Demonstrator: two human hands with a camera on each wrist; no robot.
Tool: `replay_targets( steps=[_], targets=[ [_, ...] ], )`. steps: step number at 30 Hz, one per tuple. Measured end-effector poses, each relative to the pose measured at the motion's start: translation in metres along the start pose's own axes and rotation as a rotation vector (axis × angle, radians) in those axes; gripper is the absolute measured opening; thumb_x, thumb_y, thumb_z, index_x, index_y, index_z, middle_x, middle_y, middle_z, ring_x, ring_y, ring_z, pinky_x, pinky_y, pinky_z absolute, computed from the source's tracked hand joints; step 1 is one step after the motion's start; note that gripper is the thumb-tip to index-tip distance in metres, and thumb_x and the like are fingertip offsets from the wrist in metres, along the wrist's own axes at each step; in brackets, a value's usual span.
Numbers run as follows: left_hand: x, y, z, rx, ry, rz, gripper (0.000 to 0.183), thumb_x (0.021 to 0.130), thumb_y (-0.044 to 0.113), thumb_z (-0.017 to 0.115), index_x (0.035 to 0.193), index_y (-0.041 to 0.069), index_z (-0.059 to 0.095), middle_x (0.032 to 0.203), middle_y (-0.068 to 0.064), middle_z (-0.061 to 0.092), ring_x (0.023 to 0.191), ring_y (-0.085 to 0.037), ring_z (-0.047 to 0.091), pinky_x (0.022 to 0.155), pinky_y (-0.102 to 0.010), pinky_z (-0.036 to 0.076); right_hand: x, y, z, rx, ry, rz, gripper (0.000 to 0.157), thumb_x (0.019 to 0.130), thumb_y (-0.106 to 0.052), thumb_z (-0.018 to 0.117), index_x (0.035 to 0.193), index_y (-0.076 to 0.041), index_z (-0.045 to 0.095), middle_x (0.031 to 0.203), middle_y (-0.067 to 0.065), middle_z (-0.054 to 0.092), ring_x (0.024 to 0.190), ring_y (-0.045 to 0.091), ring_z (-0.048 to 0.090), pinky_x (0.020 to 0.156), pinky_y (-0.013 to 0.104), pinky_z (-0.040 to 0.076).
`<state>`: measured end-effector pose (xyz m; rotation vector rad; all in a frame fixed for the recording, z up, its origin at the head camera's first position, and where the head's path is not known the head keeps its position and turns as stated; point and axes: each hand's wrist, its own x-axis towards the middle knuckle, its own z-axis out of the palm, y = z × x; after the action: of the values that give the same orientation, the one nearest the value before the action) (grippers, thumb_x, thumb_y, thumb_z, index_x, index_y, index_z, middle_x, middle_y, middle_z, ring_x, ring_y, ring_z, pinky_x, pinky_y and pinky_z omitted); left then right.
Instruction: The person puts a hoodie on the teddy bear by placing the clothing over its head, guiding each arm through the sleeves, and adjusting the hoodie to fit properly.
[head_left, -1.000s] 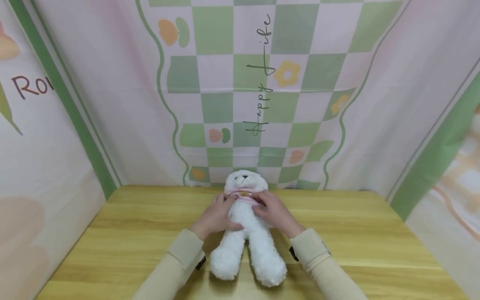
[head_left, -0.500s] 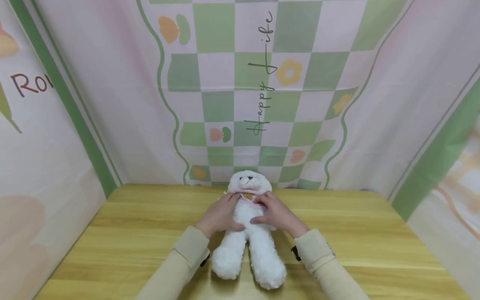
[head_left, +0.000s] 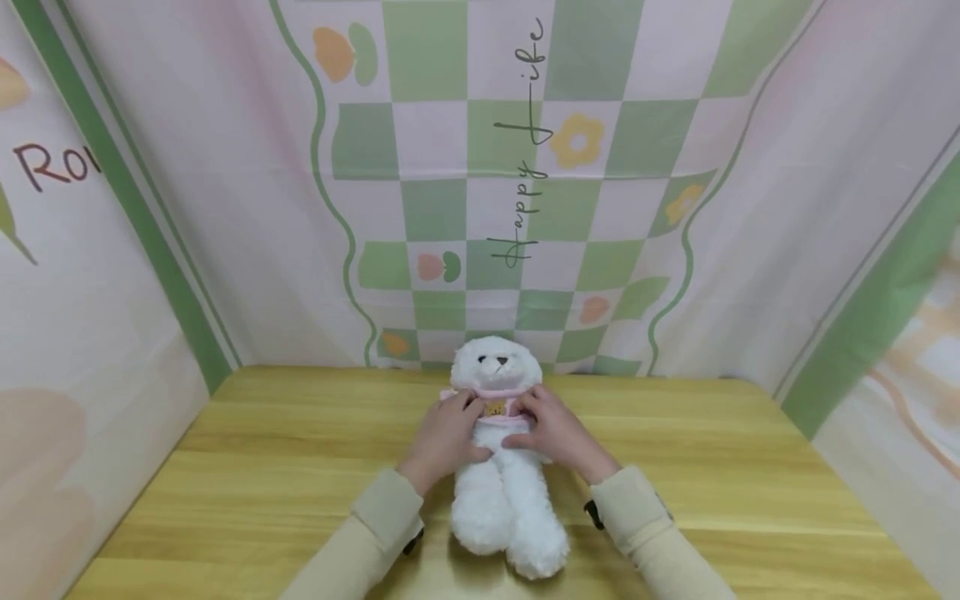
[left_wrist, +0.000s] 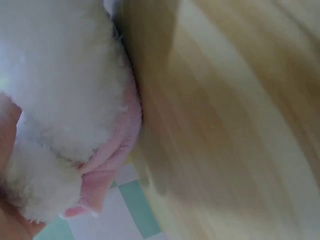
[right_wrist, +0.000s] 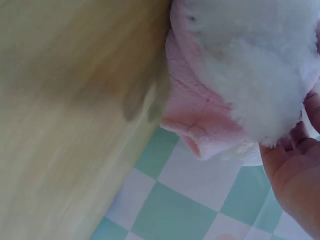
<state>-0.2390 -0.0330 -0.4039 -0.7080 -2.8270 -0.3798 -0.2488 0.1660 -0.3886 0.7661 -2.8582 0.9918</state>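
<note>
A white plush bear (head_left: 480, 508) lies on its back on the wooden table, head toward the patterned cloth. It wears a small pink top (head_left: 504, 422) with a brown bear picture on the chest. My left hand (head_left: 446, 435) grips its side at the top's edge, thumb across the belly. From the other side, my right hand (head_left: 564, 433) holds it with fingers curled at the top. The right wrist view shows my fingers (right_wrist: 275, 162) around a fluffy arm (right_wrist: 250, 90). In the left wrist view, the pink fabric (left_wrist: 120, 135) wraps behind white fur; most of that hand is out of view.
The light wooden table (head_left: 285, 467) extends to both sides. Behind it hangs a green and white checked cloth (head_left: 435, 208) with flowers and lettering. More printed cloth (head_left: 97, 333) encloses the left side, and a green-striped panel (head_left: 877, 308) the right.
The pink top has gone from bunched to flatter and lower on the chest, its picture now showing. Both hands stay on the bear. Its leg on the left has shifted right, against the other.
</note>
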Motion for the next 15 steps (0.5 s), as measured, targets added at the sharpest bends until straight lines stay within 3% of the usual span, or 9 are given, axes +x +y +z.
replay_targets(
  steps=[3, 6, 10, 13, 15],
  targets=[
    [-0.001, -0.002, -0.001, -0.097, -0.029, -0.005, 0.054, 0.073, 0.044, 0.078, 0.113, 0.013, 0.058, 0.126, -0.006, 0.057, 0.112, -0.024, 0.059, 0.092, -0.046, 0.05, -0.003, 0.005, 0.0, 0.026, 0.015, 0.003, 0.032, 0.074, -0.028, 0.081, 0.094, -0.012, 0.061, 0.096, 0.003, 0.05, 0.083, 0.012, 0.045, 0.071, 0.024, 0.042],
    [0.0, -0.009, -0.004, -0.329, -0.07, -0.006, 0.056, 0.082, 0.042, 0.072, 0.124, 0.009, 0.054, 0.135, -0.01, 0.054, 0.123, -0.028, 0.053, 0.102, -0.049, 0.045, -0.005, 0.01, 0.0, 0.072, 0.03, 0.02, 0.038, 0.075, -0.025, 0.08, 0.101, -0.009, 0.059, 0.1, 0.005, 0.052, 0.086, 0.013, 0.047, 0.073, 0.024, 0.043],
    [0.0, -0.02, -0.01, -0.653, -0.062, -0.023, 0.038, 0.098, 0.028, 0.053, 0.126, 0.003, 0.054, 0.132, -0.016, 0.055, 0.125, -0.032, 0.051, 0.107, -0.048, 0.04, -0.008, 0.014, 0.001, 0.105, 0.044, 0.017, 0.039, 0.075, -0.022, 0.08, 0.101, -0.008, 0.054, 0.101, 0.007, 0.053, 0.09, 0.014, 0.05, 0.078, 0.028, 0.046],
    [-0.001, -0.026, -0.013, -0.75, -0.041, -0.031, 0.029, 0.098, 0.015, 0.049, 0.122, -0.001, 0.055, 0.127, -0.02, 0.056, 0.122, -0.035, 0.051, 0.105, -0.05, 0.041, -0.01, 0.014, 0.001, 0.053, 0.053, -0.006, 0.036, 0.077, -0.025, 0.078, 0.101, -0.01, 0.056, 0.101, 0.005, 0.051, 0.093, 0.016, 0.052, 0.082, 0.033, 0.049],
    [-0.001, -0.029, -0.013, -0.738, -0.051, -0.036, 0.032, 0.095, 0.01, 0.054, 0.123, -0.004, 0.054, 0.127, -0.023, 0.055, 0.123, -0.037, 0.05, 0.106, -0.051, 0.04, -0.012, 0.014, 0.002, 0.001, 0.069, -0.023, 0.035, 0.077, -0.027, 0.078, 0.102, -0.011, 0.06, 0.099, 0.004, 0.05, 0.093, 0.017, 0.053, 0.083, 0.036, 0.049]
  ],
)
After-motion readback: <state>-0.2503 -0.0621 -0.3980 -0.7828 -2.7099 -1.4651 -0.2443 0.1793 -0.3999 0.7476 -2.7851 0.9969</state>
